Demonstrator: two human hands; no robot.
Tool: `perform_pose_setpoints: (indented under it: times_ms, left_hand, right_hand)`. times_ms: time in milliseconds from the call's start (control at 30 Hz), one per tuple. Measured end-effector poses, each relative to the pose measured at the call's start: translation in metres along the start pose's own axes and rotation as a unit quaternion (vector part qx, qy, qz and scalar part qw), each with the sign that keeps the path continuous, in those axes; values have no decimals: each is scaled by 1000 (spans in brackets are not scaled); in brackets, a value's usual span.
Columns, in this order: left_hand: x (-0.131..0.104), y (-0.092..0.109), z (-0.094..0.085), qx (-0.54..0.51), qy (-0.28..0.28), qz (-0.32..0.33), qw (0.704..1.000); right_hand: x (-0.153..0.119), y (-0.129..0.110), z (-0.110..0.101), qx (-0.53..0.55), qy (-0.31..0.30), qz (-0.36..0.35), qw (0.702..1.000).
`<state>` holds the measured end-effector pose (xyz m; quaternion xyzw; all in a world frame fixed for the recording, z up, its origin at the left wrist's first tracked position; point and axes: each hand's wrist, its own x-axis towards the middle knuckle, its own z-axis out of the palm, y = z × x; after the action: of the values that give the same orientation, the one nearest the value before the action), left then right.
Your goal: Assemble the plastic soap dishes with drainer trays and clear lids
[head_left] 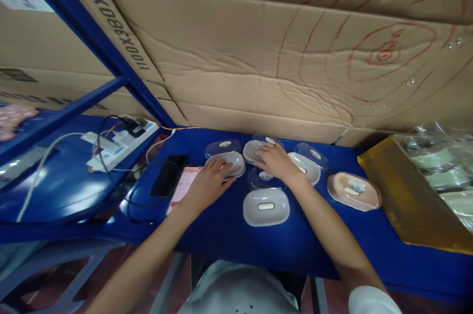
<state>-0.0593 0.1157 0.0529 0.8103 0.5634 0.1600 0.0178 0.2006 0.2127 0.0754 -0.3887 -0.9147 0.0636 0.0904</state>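
Several shallow whitish oval dishes lie on the blue table, with clear lids beside them. My left hand (212, 181) rests over the left dish (236, 162), fingers stretched onto it and thumb apart. Fingers extended, my right hand (275, 158) reaches into the back middle dish (251, 145); its fingertips are by the small oval piece there. A front dish (250, 213) shows a cream oval piece (266, 206) in its middle. To the right sits another dish (313, 171), partly behind my right forearm. Clear lids (223, 146) bear small round stickers.
A pink oval dish (338, 195) with a sticker stands at right, next to a carton (406, 210) of plastic-wrapped pieces. Left of my hands lie a lit phone (183, 188), a dark phone (168, 175) and a power strip (125, 146) with cables. Cardboard (221, 57) walls the back.
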Motion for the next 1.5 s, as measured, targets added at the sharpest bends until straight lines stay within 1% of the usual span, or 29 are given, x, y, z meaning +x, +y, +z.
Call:
perform_pose_setpoints:
  times_ms: [67,133,233,333,433,500,567,600,633,700,733,767,800,867,933,1000,1067,1100,1167,1233,1300,1367,1433,1500]
  left_hand:
    - [-7,4,5,6,-9,7,1000]
    - [-8,6,9,9,-14,9,1000]
    - [-4,5,9,10,-14,9,1000]
    - [4,2,10,10,-6,2,1000]
    - [15,-1,14,13,9,-14,1000]
    - [21,0,16,12,21,-20,999]
    - [20,9,15,6,35,-15,999]
    - [17,17,13,0,42,-7,999]
    - [11,27,11,-8,47,5,999]
    - [-5,52,6,-31,43,53,997]
    - [-14,65,4,-46,34,90,994]
    - [-22,77,3,-57,18,145,988]
    - [-29,89,3,-50,16,169,984]
    - [-37,106,4,-21,25,185,982]
    - [-41,116,7,9,46,171,984]
    - [-43,123,11,17,78,157,984]
    - [-49,129,15,-1,96,159,983]
    - [-53,133,17,-16,91,165,982]
    - [-62,140,23,-35,62,171,983]
    - [-69,147,28,-26,40,154,987]
    - [-72,151,31,-4,32,140,990]
    - [-72,152,30,13,32,156,987]
    - [-71,152,25,14,40,176,983]
    - [-70,151,16,-4,56,173,983]
  right_hand:
    - [2,-10,8,-18,-9,3,1000]
    - [2,-14,13,-31,-15,9,999]
    - [0,-13,10,-36,-18,10,999]
    - [-4,-7,-4,-29,-5,10,1000]
    - [-11,2,-27,-18,24,22,999]
    - [-19,9,-43,-10,45,33,998]
    - [-32,19,-56,2,91,36,995]
    - [-40,25,-61,3,122,36,992]
    - [-50,32,-65,-5,155,39,987]
    - [-72,48,-67,-51,208,56,975]
    - [-83,56,-66,-84,219,72,970]
    - [-95,63,-62,-114,222,87,964]
    - [-106,69,-58,-137,218,101,961]
    - [-125,77,-47,-162,205,121,958]
    - [-139,77,-35,-160,198,134,958]
    - [-148,70,-23,-138,187,135,963]
    - [-152,58,-12,-108,160,114,975]
    - [-151,52,-7,-95,141,100,980]
    - [-148,43,2,-77,111,86,987]
    - [-145,39,8,-65,97,87,989]
    - [-143,38,9,-55,94,92,990]
    - [-144,39,7,-43,97,94,990]
    - [-148,40,2,-31,108,96,989]
    - [-151,41,-2,-21,124,99,987]
